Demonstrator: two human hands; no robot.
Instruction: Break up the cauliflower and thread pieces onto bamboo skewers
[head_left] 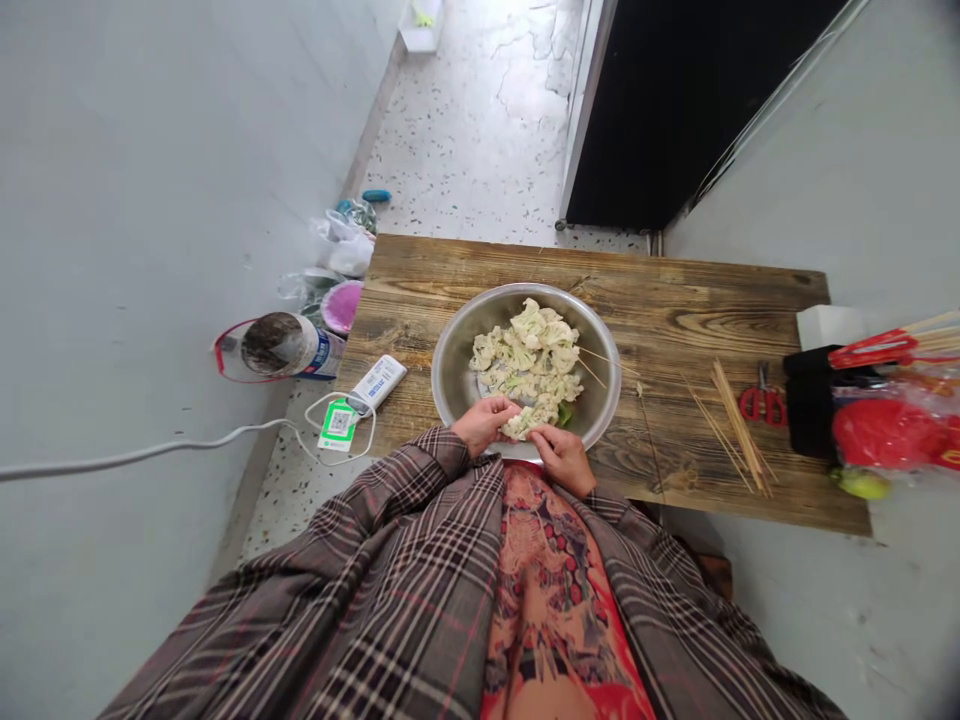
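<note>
A wide metal bowl (450, 345) stands on the wooden table and holds many cauliflower pieces (525, 345). Over its near rim, my left hand (484, 424) and my right hand (564, 458) both have their fingers closed on one cauliflower floret (521, 424), the left at its left side, the right at its lower right. Thin skewers (596, 362) stick out to the right from the cauliflower in the bowl. A green leaf (565, 413) lies in the bowl just beyond my right hand.
On the wooden table (720, 300), loose skewers (731, 420) and red-handled scissors (763, 402) lie to the right, beside a black holder (810, 410). A white device (376, 384) with a cable and a green code card (338, 424) are at the left edge. Walls flank both sides.
</note>
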